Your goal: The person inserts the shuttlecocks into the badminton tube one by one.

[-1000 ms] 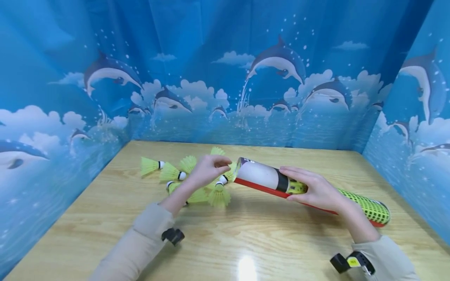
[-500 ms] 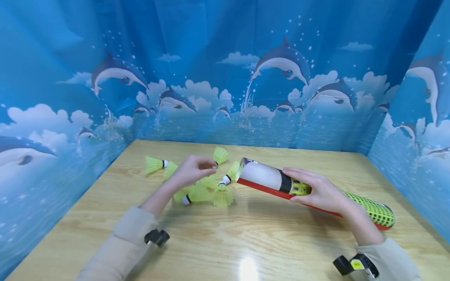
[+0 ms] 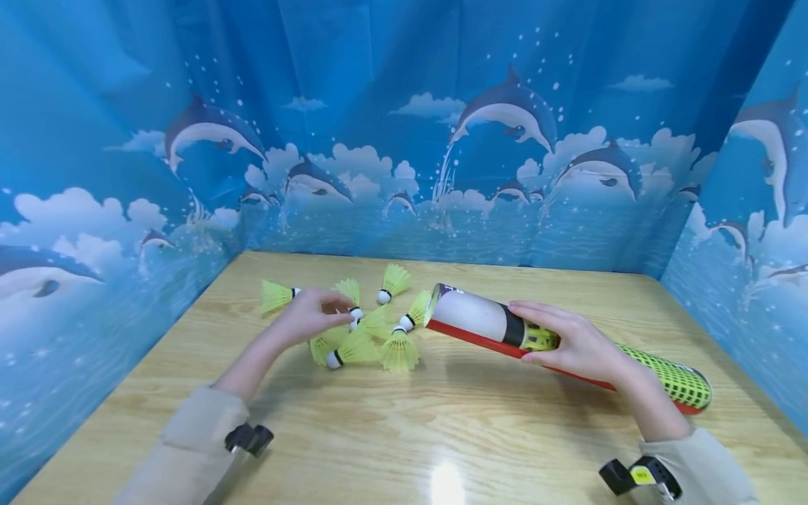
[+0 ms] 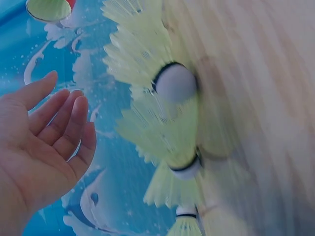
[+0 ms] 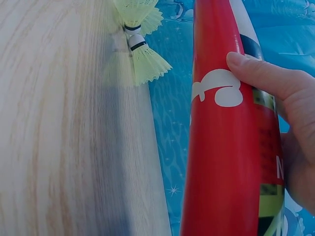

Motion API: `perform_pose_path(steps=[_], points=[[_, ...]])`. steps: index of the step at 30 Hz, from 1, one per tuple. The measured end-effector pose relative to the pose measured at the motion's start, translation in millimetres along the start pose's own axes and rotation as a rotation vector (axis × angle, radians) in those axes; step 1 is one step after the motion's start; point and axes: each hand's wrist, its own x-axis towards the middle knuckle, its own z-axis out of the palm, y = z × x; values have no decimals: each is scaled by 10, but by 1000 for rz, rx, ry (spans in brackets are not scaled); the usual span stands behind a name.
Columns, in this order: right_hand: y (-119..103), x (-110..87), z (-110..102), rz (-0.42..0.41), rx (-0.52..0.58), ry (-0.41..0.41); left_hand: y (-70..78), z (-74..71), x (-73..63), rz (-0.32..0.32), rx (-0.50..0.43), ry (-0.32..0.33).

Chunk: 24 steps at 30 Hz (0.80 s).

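Observation:
My right hand (image 3: 571, 344) grips the middle of a long shuttlecock tube (image 3: 470, 314), its fingers and thumb round it. The tube is red, white and black with a green grid pattern, and slants with its left end raised. In the left wrist view that end (image 4: 49, 10) looks yellow-green inside. My left hand (image 3: 309, 317) hovers at the left of a pile of yellow shuttlecocks (image 3: 356, 348) with white corks. Its fingers are loosely bent, and in the left wrist view nothing is between them. One shuttlecock (image 3: 417, 308) lies right beside the tube's raised end.
A shuttlecock (image 3: 273, 296) lies partly behind my left hand, and another (image 3: 394, 282) lies at the back of the group. The wooden table (image 3: 391, 428) is bordered by a blue dolphin-print curtain (image 3: 404, 126) at the back and sides.
My left hand has moved left from beside the tube's raised end, across the shuttlecocks, uncovering several of them. My right hand and the tube stay almost still.

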Motion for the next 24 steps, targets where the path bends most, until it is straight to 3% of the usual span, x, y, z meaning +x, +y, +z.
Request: perform_pose_path(steps=[11, 17, 24], points=[[11, -12, -7, 8, -9, 5, -205, -77, -128, -16, 73, -35], [25, -20, 3, 9, -14, 1, -301, -44, -125, -14, 171, -28], [39, -24, 9, 30, -3, -18, -363, -30, -108, -46, 208, -19]])
